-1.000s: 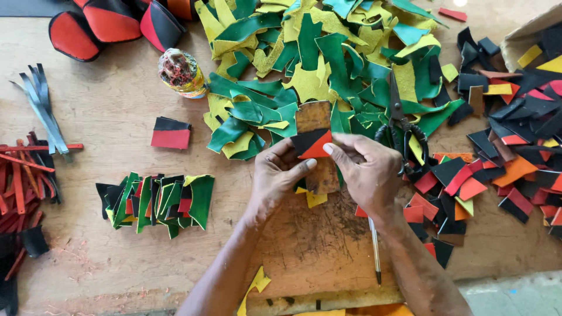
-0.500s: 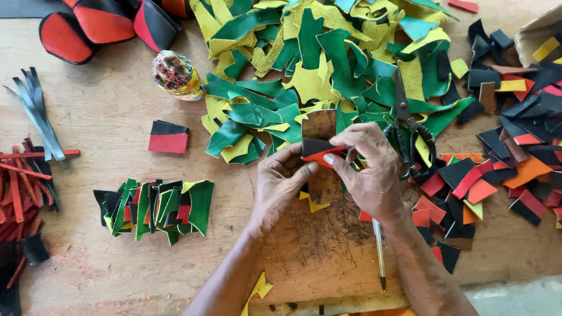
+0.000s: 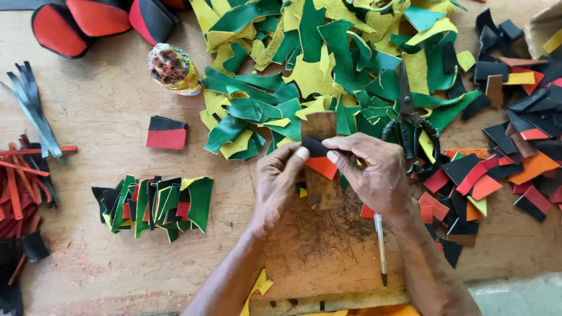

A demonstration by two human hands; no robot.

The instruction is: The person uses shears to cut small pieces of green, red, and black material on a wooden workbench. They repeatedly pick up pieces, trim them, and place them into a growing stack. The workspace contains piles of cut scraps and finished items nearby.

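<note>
Both hands pinch one small leather piece [image 3: 319,157], black along the top and orange-red below, over a brown wooden block [image 3: 321,187] on the table. My left hand [image 3: 280,181] holds its left end with thumb and forefinger. My right hand [image 3: 370,169] grips its right end from above. A pen [image 3: 379,246] lies under my right wrist. Black-handled scissors [image 3: 410,117] rest just right of my right hand.
A big heap of green and yellow leather scraps [image 3: 328,70] fills the far middle. Black, red and orange pieces [image 3: 503,158] lie right. A fanned stack of joined pieces [image 3: 155,205] and a black-red piece [image 3: 167,133] lie left, a glue-crusted jar [image 3: 172,69] beyond.
The hands have shifted slightly on the piece, pressing and folding its black top edge; the view has moved a little closer. Nothing else on the table has moved.
</note>
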